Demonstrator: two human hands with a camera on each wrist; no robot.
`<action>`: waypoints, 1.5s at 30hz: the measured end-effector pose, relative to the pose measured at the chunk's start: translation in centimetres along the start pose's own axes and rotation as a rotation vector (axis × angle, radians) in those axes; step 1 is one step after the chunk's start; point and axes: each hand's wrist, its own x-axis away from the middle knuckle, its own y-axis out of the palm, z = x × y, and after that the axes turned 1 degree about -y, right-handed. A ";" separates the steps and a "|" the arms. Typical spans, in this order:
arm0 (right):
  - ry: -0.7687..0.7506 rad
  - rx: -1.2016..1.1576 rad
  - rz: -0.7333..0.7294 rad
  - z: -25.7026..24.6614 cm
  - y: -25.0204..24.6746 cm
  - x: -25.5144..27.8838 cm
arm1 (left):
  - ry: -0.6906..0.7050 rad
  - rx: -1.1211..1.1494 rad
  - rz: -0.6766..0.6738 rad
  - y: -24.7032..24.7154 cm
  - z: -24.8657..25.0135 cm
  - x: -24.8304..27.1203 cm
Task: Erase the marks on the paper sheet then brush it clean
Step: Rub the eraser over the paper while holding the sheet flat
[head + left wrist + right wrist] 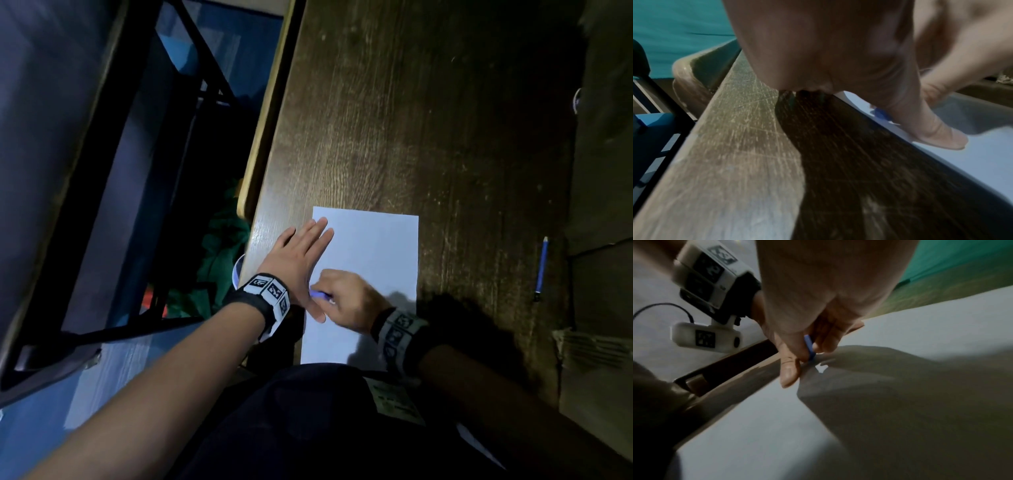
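Spanning the frame's middle, the bench carries the paper sheet at lower centre. The left hand presses it flat, fingers straight; the right hand pinches a blue eraser, seemingly mid-erasing. Brushing comes next. A blue pencil lies well right, unobstructive.

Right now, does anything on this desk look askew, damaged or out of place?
Nothing stands out. The paper sheet lies flat, left hand pressing its edge, right hand pinching the blue eraser on it. A blue pencil lies aside on the scratched desk.
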 end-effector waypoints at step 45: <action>0.574 -0.017 0.592 6.8 -2.8 3.7 | 0.073 -0.226 0.059 -0.2 -0.5 4.5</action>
